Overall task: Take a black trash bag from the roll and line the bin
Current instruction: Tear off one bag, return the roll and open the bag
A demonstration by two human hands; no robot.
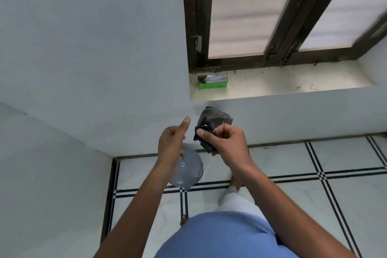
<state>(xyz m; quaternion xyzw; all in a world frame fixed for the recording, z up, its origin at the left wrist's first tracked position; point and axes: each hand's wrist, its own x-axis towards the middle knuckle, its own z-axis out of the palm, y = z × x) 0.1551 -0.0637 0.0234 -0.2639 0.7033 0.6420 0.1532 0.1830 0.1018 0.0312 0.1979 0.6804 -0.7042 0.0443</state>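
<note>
Right hand (227, 142) gripped crumpled black trash bag (211, 123), thumb and curled fingers pinching it, held up in front of wall just under window ledge. Left hand (170, 146) loose, fingers relaxed, holding nothing, just beside bag. Grey lidded bin (187, 170) sat on tiled floor (314, 195) in corner, below left hand. Green box (212, 81) rested on ledge (282, 81), well apart from hands.
</note>
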